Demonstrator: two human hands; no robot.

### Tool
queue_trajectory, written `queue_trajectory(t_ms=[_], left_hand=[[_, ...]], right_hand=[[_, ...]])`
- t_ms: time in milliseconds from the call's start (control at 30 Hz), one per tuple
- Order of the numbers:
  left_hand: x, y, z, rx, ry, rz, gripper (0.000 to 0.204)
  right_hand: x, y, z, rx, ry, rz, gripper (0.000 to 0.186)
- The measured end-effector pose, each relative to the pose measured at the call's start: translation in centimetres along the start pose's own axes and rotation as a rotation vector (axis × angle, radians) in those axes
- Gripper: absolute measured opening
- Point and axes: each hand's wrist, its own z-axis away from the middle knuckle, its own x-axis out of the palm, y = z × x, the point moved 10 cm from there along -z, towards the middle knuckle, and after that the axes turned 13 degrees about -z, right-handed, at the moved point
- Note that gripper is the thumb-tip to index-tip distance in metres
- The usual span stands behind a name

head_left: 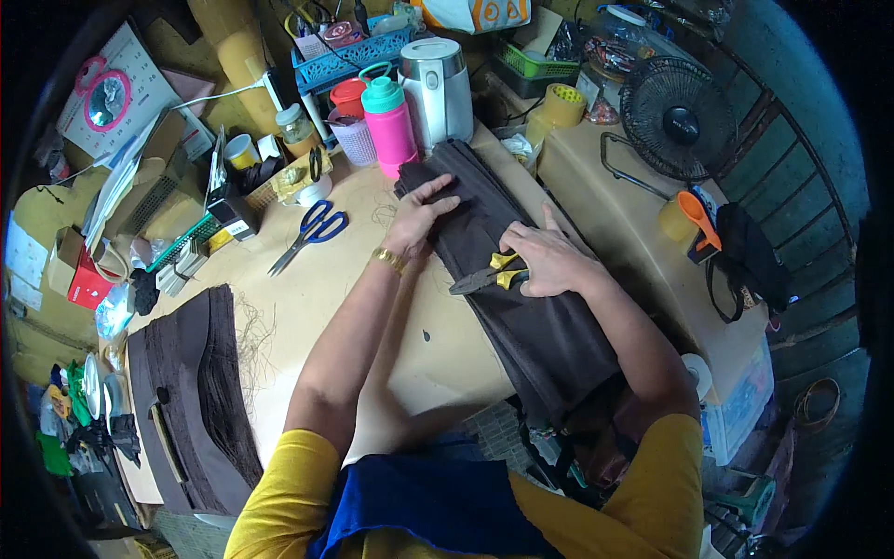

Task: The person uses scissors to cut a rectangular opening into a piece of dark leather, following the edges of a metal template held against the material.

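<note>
A long stack of dark brown cloth [521, 312] lies folded in layers along the right side of the table, its near end hanging past the front edge. My left hand [419, 214] rests on the stack's far left edge, fingers stretched and apart. Farther right and nearer, my right hand [549, 256] bends over the cloth. In its grip is a yellow-handled tool [477, 280] with a dark tapered head pointing left; whether it is pliers or shears I cannot tell. Its index finger sticks out above the fabric.
Blue-handled scissors [312, 233] lie left of my left forearm. Another dark cloth stack [200, 391] sits at the table's left. A pink bottle [389, 130] and a white kettle [438, 93] stand behind the cloth. A black fan [680, 121] stands at the back right.
</note>
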Motion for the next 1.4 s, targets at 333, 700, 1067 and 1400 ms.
queue_trajectory(t_ms=[333, 700, 1067, 1400], left_hand=[[2.3, 8.8, 7.0, 0.699, 0.546, -1.12, 0.074], [10.9, 2.2, 9.8, 0.518, 0.168, -1.37, 0.064], [10.2, 3.9, 8.8, 0.707, 0.241, -1.021, 0.056], [9.3, 3.1, 8.0, 0.642, 0.296, -1.154, 0.054]], right_hand=[[-0.1, 1.1, 1.0, 0.002, 0.088, -0.036, 0.051], [-4.9, 4.1, 12.6, 0.43, 0.485, -0.526, 0.039], [-2.3, 4.7, 14.0, 0.362, 0.51, -0.863, 0.032], [-4.3, -4.3, 13.7, 0.333, 0.499, 0.146, 0.058]])
